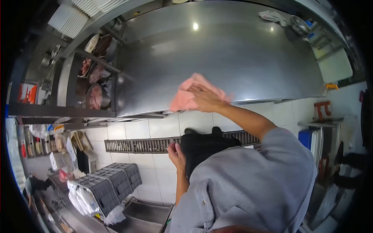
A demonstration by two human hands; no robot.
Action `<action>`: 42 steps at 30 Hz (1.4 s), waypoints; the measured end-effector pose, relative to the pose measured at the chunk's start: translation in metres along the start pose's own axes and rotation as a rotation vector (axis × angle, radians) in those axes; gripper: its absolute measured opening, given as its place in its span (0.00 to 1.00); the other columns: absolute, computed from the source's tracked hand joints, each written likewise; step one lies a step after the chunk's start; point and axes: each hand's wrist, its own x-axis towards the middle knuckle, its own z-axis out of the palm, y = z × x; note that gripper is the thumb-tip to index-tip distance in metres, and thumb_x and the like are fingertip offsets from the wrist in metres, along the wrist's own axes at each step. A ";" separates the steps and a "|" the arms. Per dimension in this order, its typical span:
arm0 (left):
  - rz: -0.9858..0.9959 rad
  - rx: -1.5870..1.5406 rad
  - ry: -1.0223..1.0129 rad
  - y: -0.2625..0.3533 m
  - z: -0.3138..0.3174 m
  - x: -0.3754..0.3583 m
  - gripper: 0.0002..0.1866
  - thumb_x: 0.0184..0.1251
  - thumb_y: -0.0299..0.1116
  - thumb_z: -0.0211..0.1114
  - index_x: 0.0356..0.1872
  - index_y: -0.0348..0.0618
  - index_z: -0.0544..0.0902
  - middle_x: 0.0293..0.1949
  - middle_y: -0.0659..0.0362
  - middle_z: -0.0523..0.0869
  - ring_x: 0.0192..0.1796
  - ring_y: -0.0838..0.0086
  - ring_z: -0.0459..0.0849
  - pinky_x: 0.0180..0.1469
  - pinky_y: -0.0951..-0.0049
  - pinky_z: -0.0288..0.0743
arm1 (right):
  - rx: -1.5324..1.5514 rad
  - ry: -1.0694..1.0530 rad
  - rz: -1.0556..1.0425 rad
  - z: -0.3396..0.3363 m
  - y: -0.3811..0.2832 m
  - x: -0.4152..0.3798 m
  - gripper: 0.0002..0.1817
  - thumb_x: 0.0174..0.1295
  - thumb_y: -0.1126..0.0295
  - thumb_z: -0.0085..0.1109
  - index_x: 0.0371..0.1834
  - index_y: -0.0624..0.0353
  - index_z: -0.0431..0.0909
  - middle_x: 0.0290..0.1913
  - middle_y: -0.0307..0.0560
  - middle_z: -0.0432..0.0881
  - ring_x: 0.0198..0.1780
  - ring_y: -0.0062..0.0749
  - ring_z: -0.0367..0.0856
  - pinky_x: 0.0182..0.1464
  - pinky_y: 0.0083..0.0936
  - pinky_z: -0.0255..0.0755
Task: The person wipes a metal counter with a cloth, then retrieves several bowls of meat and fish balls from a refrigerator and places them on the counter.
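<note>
My right hand [208, 99] is on a pink cloth [186, 95] at the near edge of the steel table [225, 50]. Its fingers press over the bunched fabric, and part of the cloth hangs at the table's edge. Low beside my black trousers or apron hangs my left hand [178, 157], away from the table. The fingers there are loosely bent and apart, with nothing seen in them.
Metal containers of raw meat [96, 97] stand on the left shelf, below stacked white plates [70, 21]. A whitish cloth [272, 16] and a metal bowl [300, 25] sit at the far right. A grey crate [110, 186] is behind me, and a floor drain [143, 146] runs underfoot.
</note>
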 end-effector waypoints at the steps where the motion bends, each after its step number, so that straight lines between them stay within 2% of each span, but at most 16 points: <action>1: -0.002 -0.051 -0.034 0.006 0.004 0.003 0.15 0.71 0.37 0.56 0.45 0.32 0.76 0.35 0.53 0.80 0.36 0.72 0.77 0.40 0.72 0.72 | -0.122 -0.049 0.020 -0.014 0.015 -0.025 0.26 0.56 0.65 0.54 0.58 0.63 0.73 0.70 0.52 0.59 0.70 0.45 0.58 0.71 0.34 0.53; 6: 0.095 -0.021 -0.274 0.000 0.008 0.047 0.15 0.70 0.37 0.57 0.45 0.33 0.77 0.31 0.55 0.81 0.33 0.73 0.77 0.38 0.73 0.73 | -0.340 0.087 0.052 -0.039 0.065 -0.117 0.17 0.59 0.72 0.48 0.50 0.62 0.79 0.63 0.56 0.70 0.65 0.43 0.67 0.65 0.32 0.63; 8: 0.214 0.026 -0.350 0.004 -0.001 0.071 0.14 0.69 0.36 0.58 0.44 0.33 0.78 0.32 0.53 0.82 0.33 0.72 0.78 0.37 0.73 0.73 | 0.307 -0.150 0.583 -0.075 0.054 -0.120 0.15 0.54 0.75 0.50 0.43 0.58 0.81 0.51 0.56 0.79 0.54 0.46 0.77 0.55 0.34 0.71; 15: 0.245 0.013 -0.402 -0.010 -0.057 0.139 0.12 0.68 0.34 0.59 0.38 0.32 0.79 0.30 0.53 0.80 0.31 0.73 0.76 0.36 0.73 0.71 | 0.889 0.043 0.488 -0.156 0.021 -0.042 0.16 0.51 0.76 0.53 0.45 0.61 0.76 0.40 0.39 0.80 0.42 0.30 0.79 0.46 0.25 0.74; 18: 0.256 -0.017 -0.343 -0.009 -0.083 0.151 0.11 0.68 0.34 0.59 0.39 0.33 0.79 0.29 0.55 0.80 0.30 0.74 0.76 0.35 0.74 0.71 | 0.797 0.136 0.444 -0.132 0.063 -0.022 0.26 0.54 0.75 0.53 0.60 0.60 0.68 0.53 0.44 0.77 0.43 0.31 0.80 0.50 0.28 0.74; 20: 0.227 -0.004 -0.310 -0.012 -0.104 0.158 0.13 0.69 0.35 0.58 0.41 0.33 0.79 0.30 0.56 0.81 0.31 0.76 0.77 0.36 0.76 0.72 | 0.738 0.420 0.422 -0.091 0.080 -0.015 0.33 0.58 0.69 0.57 0.69 0.55 0.60 0.66 0.51 0.67 0.63 0.37 0.69 0.63 0.31 0.64; 22: 0.196 -0.029 -0.235 -0.031 -0.119 0.163 0.13 0.70 0.36 0.58 0.42 0.33 0.78 0.32 0.57 0.81 0.33 0.78 0.78 0.36 0.78 0.73 | -0.410 -0.018 0.379 0.003 0.127 -0.013 0.33 0.67 0.57 0.45 0.73 0.56 0.51 0.75 0.56 0.48 0.73 0.48 0.55 0.71 0.41 0.49; 24: 0.083 -0.067 -0.168 -0.034 -0.138 0.161 0.13 0.70 0.35 0.57 0.42 0.33 0.78 0.32 0.59 0.81 0.33 0.79 0.77 0.36 0.79 0.73 | -0.390 0.170 0.748 0.026 0.023 0.026 0.33 0.69 0.51 0.38 0.73 0.59 0.51 0.74 0.58 0.49 0.76 0.53 0.38 0.74 0.44 0.36; 28: 0.002 -0.050 -0.068 -0.039 -0.164 0.155 0.13 0.70 0.35 0.58 0.41 0.32 0.78 0.32 0.59 0.79 0.34 0.79 0.74 0.36 0.78 0.70 | -0.536 0.292 0.445 0.066 -0.018 0.116 0.29 0.68 0.54 0.39 0.65 0.64 0.59 0.68 0.61 0.59 0.71 0.56 0.54 0.70 0.45 0.50; 31: -0.045 -0.104 -0.041 -0.046 -0.169 0.154 0.13 0.71 0.35 0.57 0.42 0.32 0.76 0.33 0.58 0.78 0.36 0.78 0.75 0.38 0.77 0.72 | 0.068 0.368 0.595 0.084 -0.064 0.220 0.21 0.64 0.62 0.45 0.56 0.63 0.67 0.60 0.59 0.67 0.60 0.51 0.69 0.57 0.38 0.68; 33: -0.042 -0.073 0.026 -0.052 -0.175 0.151 0.14 0.71 0.35 0.56 0.43 0.31 0.75 0.35 0.57 0.79 0.36 0.77 0.76 0.40 0.76 0.73 | -0.507 0.411 0.245 0.093 -0.099 0.266 0.23 0.57 0.61 0.50 0.54 0.62 0.72 0.58 0.60 0.71 0.60 0.51 0.68 0.61 0.44 0.63; 34: -0.024 -0.057 0.037 -0.060 -0.176 0.152 0.14 0.72 0.36 0.56 0.44 0.31 0.75 0.35 0.57 0.79 0.36 0.76 0.76 0.40 0.76 0.73 | -0.340 0.415 0.252 0.101 -0.124 0.290 0.23 0.58 0.59 0.51 0.54 0.59 0.72 0.55 0.57 0.74 0.58 0.49 0.70 0.56 0.39 0.66; 36: -0.042 -0.096 0.077 -0.055 -0.170 0.150 0.15 0.72 0.37 0.55 0.44 0.32 0.75 0.36 0.56 0.79 0.36 0.76 0.76 0.38 0.77 0.72 | -0.241 0.457 0.357 0.109 -0.139 0.264 0.23 0.59 0.57 0.52 0.54 0.56 0.72 0.53 0.54 0.76 0.56 0.47 0.73 0.52 0.34 0.69; 38: -0.029 0.006 0.025 -0.047 -0.166 0.153 0.16 0.73 0.39 0.54 0.43 0.33 0.74 0.33 0.58 0.77 0.34 0.76 0.74 0.34 0.78 0.70 | -0.425 0.510 -0.155 0.131 -0.141 0.227 0.25 0.62 0.58 0.46 0.62 0.52 0.63 0.68 0.47 0.62 0.66 0.36 0.63 0.63 0.44 0.59; 41: -0.021 -0.073 -0.026 -0.045 -0.145 0.169 0.15 0.73 0.40 0.53 0.39 0.35 0.73 0.28 0.61 0.73 0.30 0.78 0.69 0.30 0.78 0.66 | 0.336 -0.081 0.065 0.071 -0.098 0.159 0.29 0.64 0.57 0.45 0.69 0.44 0.60 0.70 0.38 0.60 0.73 0.34 0.52 0.72 0.35 0.48; 42: -0.016 -0.070 -0.087 -0.029 -0.137 0.175 0.15 0.73 0.40 0.53 0.39 0.34 0.74 0.28 0.61 0.73 0.30 0.77 0.69 0.30 0.78 0.67 | 0.188 0.343 0.061 0.008 -0.081 0.116 0.25 0.53 0.67 0.60 0.57 0.53 0.71 0.63 0.34 0.70 0.69 0.34 0.60 0.67 0.28 0.56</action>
